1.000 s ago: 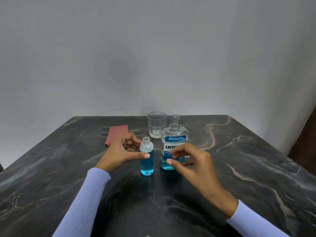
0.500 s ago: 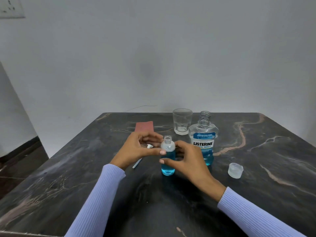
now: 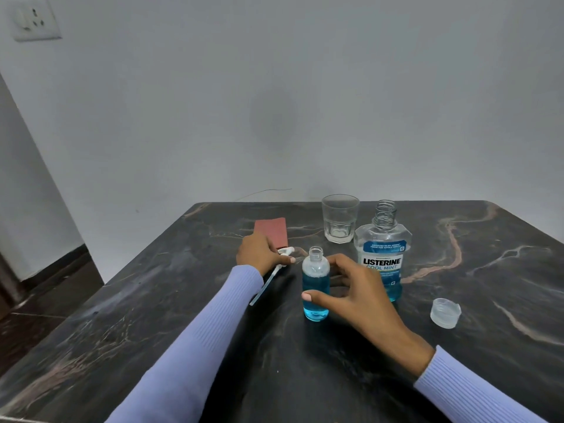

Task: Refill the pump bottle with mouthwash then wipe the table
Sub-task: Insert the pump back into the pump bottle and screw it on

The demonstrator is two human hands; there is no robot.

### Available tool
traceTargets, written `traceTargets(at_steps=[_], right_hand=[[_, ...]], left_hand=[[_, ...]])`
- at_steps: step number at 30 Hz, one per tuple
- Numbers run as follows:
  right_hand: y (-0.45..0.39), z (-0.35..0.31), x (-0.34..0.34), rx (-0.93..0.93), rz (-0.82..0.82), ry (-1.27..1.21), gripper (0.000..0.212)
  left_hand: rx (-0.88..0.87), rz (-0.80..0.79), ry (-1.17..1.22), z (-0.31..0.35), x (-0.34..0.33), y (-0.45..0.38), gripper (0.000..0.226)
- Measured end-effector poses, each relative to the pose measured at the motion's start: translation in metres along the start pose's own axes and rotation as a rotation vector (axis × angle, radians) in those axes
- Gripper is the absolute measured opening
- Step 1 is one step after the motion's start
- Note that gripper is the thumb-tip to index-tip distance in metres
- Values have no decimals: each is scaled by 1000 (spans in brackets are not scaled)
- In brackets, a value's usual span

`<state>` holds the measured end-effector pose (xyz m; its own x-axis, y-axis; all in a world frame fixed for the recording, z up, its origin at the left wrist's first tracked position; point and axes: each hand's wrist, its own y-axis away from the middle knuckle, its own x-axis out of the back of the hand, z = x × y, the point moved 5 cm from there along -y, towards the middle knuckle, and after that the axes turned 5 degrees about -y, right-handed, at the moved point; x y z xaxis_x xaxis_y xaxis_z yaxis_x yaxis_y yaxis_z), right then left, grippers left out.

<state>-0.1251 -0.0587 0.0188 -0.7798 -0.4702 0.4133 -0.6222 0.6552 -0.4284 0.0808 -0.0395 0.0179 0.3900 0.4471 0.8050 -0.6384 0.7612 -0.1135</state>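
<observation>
A small clear pump bottle (image 3: 316, 293), mostly full of blue mouthwash and with its neck uncovered, stands upright on the dark marble table (image 3: 305, 377). My right hand (image 3: 357, 288) grips its body, thumb in front. To its left lies the white pump head (image 3: 282, 259) with its long tube; my left hand (image 3: 259, 253) pinches it on the tabletop. The uncapped mouthwash bottle (image 3: 383, 254) stands just right of the small bottle, its clear cap (image 3: 445, 312) lying further right. A folded red cloth (image 3: 271, 228) lies behind my left hand.
An empty drinking glass (image 3: 339, 218) stands behind the bottles near the table's far edge. A wall rises behind the table, with a socket (image 3: 33, 22) at upper left. The floor drops off past the table's left edge.
My left hand has left the small bottle, moved left and taken hold of the pump head. My right hand has closed around the bottle. The view has swung left.
</observation>
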Motion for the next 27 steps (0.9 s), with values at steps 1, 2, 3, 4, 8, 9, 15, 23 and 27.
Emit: traceTargets(at_steps=[1, 2, 3, 4, 8, 9, 15, 23, 27], right_hand=[[0, 0, 0, 0, -3, 6, 49], [0, 1, 0, 0, -7, 10, 50], [0, 2, 0, 0, -10, 10, 50], [0, 2, 0, 1, -11, 7, 50], [0, 4, 0, -2, -27, 17, 52], [-1, 5, 0, -3, -27, 17, 52], [0, 5, -1, -6, -22, 17, 50], [1, 1, 0, -14, -36, 6, 46], [1, 1, 0, -17, -36, 18, 45]], left_hand=[[4, -10, -16, 2, -2, -3, 33], [10, -18, -21, 3, -3, -6, 32], [21, -26, -17, 4, -4, -9, 31], [35, -36, -4, 4, -4, -10, 30], [40, -46, 162, 9, 8, -6, 29], [28, -26, 238, 12, 15, -3, 27], [-105, 51, 671, 34, 65, 30, 23], [-218, 237, 1102, 59, 102, 58, 25], [-255, 257, 1180, 69, 101, 64, 29]])
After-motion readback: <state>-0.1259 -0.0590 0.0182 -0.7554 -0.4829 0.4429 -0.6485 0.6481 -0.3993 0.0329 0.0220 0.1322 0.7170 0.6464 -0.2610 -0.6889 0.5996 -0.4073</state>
